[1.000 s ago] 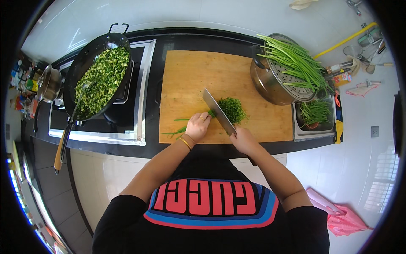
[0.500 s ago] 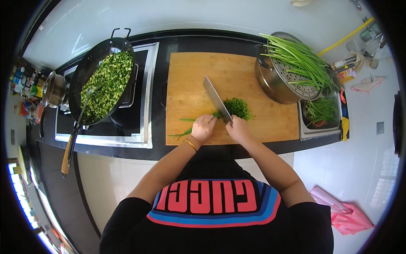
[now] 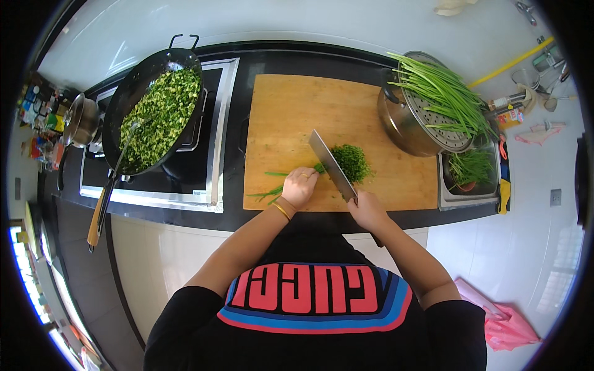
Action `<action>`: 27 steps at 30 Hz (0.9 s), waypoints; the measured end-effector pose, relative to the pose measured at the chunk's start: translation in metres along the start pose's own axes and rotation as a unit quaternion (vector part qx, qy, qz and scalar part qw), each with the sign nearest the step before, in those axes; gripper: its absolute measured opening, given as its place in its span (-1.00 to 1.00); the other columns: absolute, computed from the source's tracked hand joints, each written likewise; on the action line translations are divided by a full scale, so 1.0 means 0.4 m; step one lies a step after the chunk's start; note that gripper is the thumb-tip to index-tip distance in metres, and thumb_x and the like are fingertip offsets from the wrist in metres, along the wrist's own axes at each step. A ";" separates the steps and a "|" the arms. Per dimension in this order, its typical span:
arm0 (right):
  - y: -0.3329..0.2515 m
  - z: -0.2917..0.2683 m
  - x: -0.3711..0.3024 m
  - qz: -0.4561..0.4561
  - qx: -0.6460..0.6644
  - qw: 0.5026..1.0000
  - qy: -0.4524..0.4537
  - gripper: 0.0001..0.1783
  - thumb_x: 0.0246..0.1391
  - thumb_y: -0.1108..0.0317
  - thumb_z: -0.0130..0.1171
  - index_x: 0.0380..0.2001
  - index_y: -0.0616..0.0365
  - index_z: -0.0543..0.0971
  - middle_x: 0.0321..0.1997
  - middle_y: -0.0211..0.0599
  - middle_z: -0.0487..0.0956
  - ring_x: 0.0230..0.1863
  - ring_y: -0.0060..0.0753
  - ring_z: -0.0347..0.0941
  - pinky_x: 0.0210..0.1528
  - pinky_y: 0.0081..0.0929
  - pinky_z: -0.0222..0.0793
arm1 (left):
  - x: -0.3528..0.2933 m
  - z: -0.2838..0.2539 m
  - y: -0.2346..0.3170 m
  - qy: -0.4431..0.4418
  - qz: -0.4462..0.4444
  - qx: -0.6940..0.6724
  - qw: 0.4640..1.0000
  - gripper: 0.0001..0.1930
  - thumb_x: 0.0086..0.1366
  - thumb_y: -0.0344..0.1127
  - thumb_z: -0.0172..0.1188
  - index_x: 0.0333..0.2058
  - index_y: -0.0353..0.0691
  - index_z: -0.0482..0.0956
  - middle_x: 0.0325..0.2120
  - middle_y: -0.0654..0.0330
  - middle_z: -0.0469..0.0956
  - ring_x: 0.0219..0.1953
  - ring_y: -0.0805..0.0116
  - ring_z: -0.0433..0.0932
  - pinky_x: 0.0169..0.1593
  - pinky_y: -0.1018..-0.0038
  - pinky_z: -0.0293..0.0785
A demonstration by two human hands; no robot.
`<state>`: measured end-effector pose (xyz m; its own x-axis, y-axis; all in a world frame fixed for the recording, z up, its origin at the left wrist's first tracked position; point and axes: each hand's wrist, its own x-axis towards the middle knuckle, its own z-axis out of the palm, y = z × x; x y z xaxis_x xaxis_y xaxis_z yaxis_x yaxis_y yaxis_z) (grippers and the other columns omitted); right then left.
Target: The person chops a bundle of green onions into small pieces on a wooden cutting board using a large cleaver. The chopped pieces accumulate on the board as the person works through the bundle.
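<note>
My right hand [image 3: 367, 212] grips the handle of a cleaver [image 3: 331, 164], its broad blade slanting up and left over a wooden cutting board [image 3: 297, 111]. Just left of the blade, my left hand [image 3: 300, 187], with a ring and a yellow bracelet, is closed over a small bunch of green chives [image 3: 272, 193]. The leafy ends of the bunch stick out to the left, and its cut end reaches the blade. On the blade's right side lies a pile of finely chopped chives [image 3: 351, 162].
A wok [image 3: 154, 117] of chopped greens with a spatula in it sits on the stove at left, beside a small pot [image 3: 81, 120]. At right, long chives [image 3: 442, 93] lie on a steamer pot [image 3: 402, 123]; the sink [image 3: 496, 170] holds more greens.
The cleaver and my right hand have shifted right and slightly toward me. My left hand stays on the bunch, nearly unmoved. The whole view has tilted a little.
</note>
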<state>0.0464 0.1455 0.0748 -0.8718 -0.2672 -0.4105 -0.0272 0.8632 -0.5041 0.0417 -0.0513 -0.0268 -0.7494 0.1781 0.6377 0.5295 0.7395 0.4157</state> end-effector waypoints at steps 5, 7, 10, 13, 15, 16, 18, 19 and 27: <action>-0.044 -0.032 -0.003 0.012 -0.052 0.998 -0.044 -0.75 -0.08 0.33 -0.01 -0.46 0.37 0.44 -0.51 0.17 0.49 -0.42 0.15 0.44 -0.33 -0.09 0.35 | 0.004 -0.014 0.008 -0.006 -0.004 0.000 1.000 -0.88 -0.08 -0.49 0.12 -0.47 -0.26 0.51 -0.47 0.18 0.48 -0.39 0.22 0.48 -0.33 0.39 0.42; -0.057 -0.004 0.022 0.014 -0.030 0.999 -0.028 -0.75 -0.09 0.33 -0.01 -0.45 0.36 0.44 -0.52 0.16 0.49 -0.42 0.15 0.44 -0.34 -0.08 0.35 | 0.005 -0.015 0.010 -0.003 0.002 0.000 1.000 -0.89 -0.07 -0.48 0.11 -0.47 -0.27 0.51 -0.46 0.18 0.47 -0.39 0.22 0.48 -0.33 0.39 0.42; -0.054 0.066 0.084 -0.016 -0.010 0.999 0.041 -0.77 -0.09 0.34 -0.01 -0.45 0.34 0.44 -0.54 0.13 0.49 -0.44 0.15 0.44 -0.36 -0.09 0.36 | 0.012 -0.012 0.015 -0.009 0.005 0.013 1.000 -0.88 -0.08 -0.49 0.10 -0.47 -0.29 0.51 -0.47 0.18 0.47 -0.40 0.22 0.47 -0.31 0.39 0.42; -0.036 0.093 0.117 -0.040 0.014 0.995 0.086 -0.79 -0.09 0.35 -0.01 -0.47 0.33 0.44 -0.57 0.11 0.49 -0.46 0.15 0.44 -0.40 -0.11 0.36 | 0.007 -0.019 0.015 -0.085 0.020 0.059 0.994 -0.85 -0.08 -0.47 0.10 -0.44 -0.30 0.52 -0.44 0.18 0.48 -0.36 0.24 0.46 -0.29 0.40 0.41; -0.024 0.081 0.121 -0.044 0.031 0.995 0.089 -0.80 -0.08 0.35 -0.01 -0.48 0.32 0.43 -0.59 0.10 0.48 -0.48 0.14 0.43 -0.42 -0.12 0.35 | 0.015 -0.038 0.027 -0.089 0.036 0.094 0.991 -0.82 -0.08 -0.45 0.09 -0.42 -0.31 0.52 -0.41 0.18 0.48 -0.33 0.26 0.45 -0.27 0.41 0.41; -0.016 0.069 0.122 -0.045 0.042 0.995 0.084 -0.80 -0.08 0.35 -0.01 -0.49 0.32 0.43 -0.59 0.10 0.48 -0.48 0.14 0.43 -0.43 -0.12 0.35 | 0.018 -0.044 0.032 -0.091 0.044 0.111 0.989 -0.81 -0.07 -0.44 0.08 -0.40 -0.32 0.53 -0.40 0.18 0.48 -0.31 0.27 0.44 -0.26 0.41 0.41; -0.027 0.043 0.109 -0.047 0.050 0.995 0.075 -0.80 -0.07 0.36 -0.01 -0.49 0.32 0.42 -0.59 0.10 0.47 -0.49 0.13 0.43 -0.43 -0.12 0.34 | 0.015 -0.046 0.032 -0.082 0.051 0.118 0.988 -0.80 -0.06 -0.41 0.07 -0.40 -0.31 0.53 -0.39 0.19 0.49 -0.31 0.30 0.43 -0.25 0.43 0.41; -0.035 0.025 0.092 -0.048 0.047 0.995 0.071 -0.80 -0.07 0.36 -0.02 -0.49 0.32 0.42 -0.59 0.10 0.47 -0.48 0.12 0.43 -0.43 -0.11 0.33 | 0.013 -0.046 0.030 -0.078 0.054 0.121 0.988 -0.79 -0.05 -0.39 0.06 -0.39 -0.31 0.53 -0.39 0.19 0.49 -0.31 0.31 0.42 -0.24 0.44 0.41; -0.033 -0.006 0.008 -0.038 -0.044 0.998 0.015 -0.77 -0.04 0.33 -0.02 -0.47 0.35 0.42 -0.55 0.15 0.48 -0.45 0.16 0.43 -0.38 -0.08 0.33 | -0.018 -0.041 0.009 -0.091 0.012 0.066 0.994 -0.77 -0.08 -0.45 0.06 -0.36 -0.31 0.51 -0.37 0.20 0.48 -0.37 0.29 0.45 -0.36 0.49 0.45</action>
<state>0.0427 0.1343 0.0821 -0.8802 -0.3209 -0.3496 -0.1355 0.8759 -0.4631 0.0557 -0.0607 -0.0193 -0.8028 0.3022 0.5139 0.5001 0.8106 0.3047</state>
